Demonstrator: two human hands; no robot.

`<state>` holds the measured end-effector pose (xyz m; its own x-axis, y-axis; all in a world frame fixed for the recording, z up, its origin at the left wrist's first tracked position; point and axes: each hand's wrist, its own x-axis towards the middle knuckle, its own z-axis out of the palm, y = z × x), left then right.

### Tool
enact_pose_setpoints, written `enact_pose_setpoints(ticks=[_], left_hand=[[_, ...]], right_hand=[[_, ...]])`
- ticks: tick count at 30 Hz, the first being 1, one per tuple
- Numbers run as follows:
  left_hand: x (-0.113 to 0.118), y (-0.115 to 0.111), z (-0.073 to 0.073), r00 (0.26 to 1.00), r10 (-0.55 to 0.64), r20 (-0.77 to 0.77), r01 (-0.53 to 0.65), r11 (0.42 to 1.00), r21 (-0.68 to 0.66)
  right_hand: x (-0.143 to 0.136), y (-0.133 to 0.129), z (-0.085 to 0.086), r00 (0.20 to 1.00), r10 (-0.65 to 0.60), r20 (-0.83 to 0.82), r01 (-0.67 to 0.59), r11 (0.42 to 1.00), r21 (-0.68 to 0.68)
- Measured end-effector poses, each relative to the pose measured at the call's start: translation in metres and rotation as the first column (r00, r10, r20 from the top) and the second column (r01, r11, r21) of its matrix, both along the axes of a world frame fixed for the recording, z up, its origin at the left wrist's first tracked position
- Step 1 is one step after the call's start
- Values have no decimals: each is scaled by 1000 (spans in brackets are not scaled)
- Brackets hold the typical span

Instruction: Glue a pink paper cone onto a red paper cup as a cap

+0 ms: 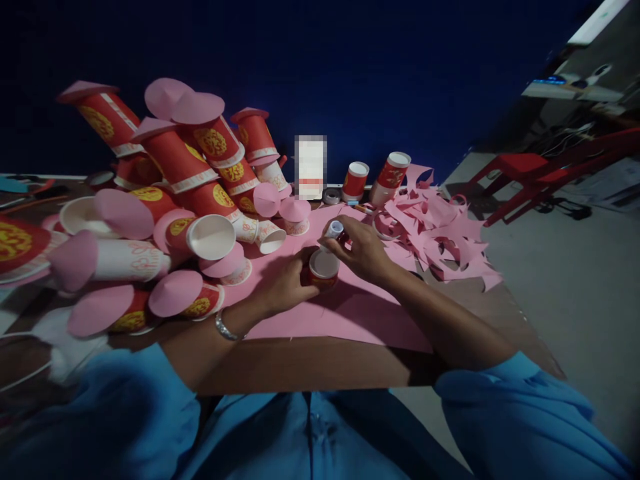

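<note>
My left hand (291,283) is wrapped round a red paper cup (324,265), whose pale round end faces up. Just above the far right side of that cup, my right hand (363,248) grips a glue stick (335,230), a short white tube with a bluish round end. I cannot tell whether the stick touches the cup's rim. Both hands are over a large sheet of pink paper (320,320) on the brown table (240,367).
To the left is a heap of red and white paper cups, many topped with pink paper cones (199,108). Pink paper scraps (425,220) pile up at the right. Two red cups (356,181) and a tape roll (331,195) stand at the back. A red chair (520,170) is beyond.
</note>
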<state>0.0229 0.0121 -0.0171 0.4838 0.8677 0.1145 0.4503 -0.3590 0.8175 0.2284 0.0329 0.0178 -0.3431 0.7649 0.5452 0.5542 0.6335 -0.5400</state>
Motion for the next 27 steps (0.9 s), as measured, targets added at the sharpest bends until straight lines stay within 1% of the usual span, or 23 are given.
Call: enact_pose_setpoints(ticks=[3, 7, 10, 13, 17, 21, 24, 27], left_hand=[[0, 1, -2, 1000, 6, -3, -6, 1000, 8], [-2, 2, -4, 1000, -3, 5, 3, 999, -38], [-3, 1, -5, 999, 21, -35, -22, 999, -45], [-3, -1, -3, 998, 27, -63, -29, 999, -32], [-6, 0, -1, 1000, 0, -10, 0, 999, 34], [-12, 0, -2, 999, -1, 44, 1, 1000, 7], [-10, -3, -2, 999, 45, 19, -45, 999, -2], [-2, -6, -3, 990, 136, -23, -137, 991, -13]], right_hand=[[1, 3, 0, 1000, -9, 7, 10, 999, -35], [1, 5, 0, 999, -41, -2, 40, 997, -69], [0, 6, -1, 998, -57, -22, 55, 996, -77], [0, 6, -3, 994, -95, -52, 91, 993, -75], [1, 5, -5, 980, -136, -143, 120, 986, -116], [4, 3, -8, 968, -151, -201, 118, 979, -165], [4, 0, -8, 968, -156, -197, 123, 978, -169], [2, -3, -6, 974, -143, -175, 124, 986, -113]])
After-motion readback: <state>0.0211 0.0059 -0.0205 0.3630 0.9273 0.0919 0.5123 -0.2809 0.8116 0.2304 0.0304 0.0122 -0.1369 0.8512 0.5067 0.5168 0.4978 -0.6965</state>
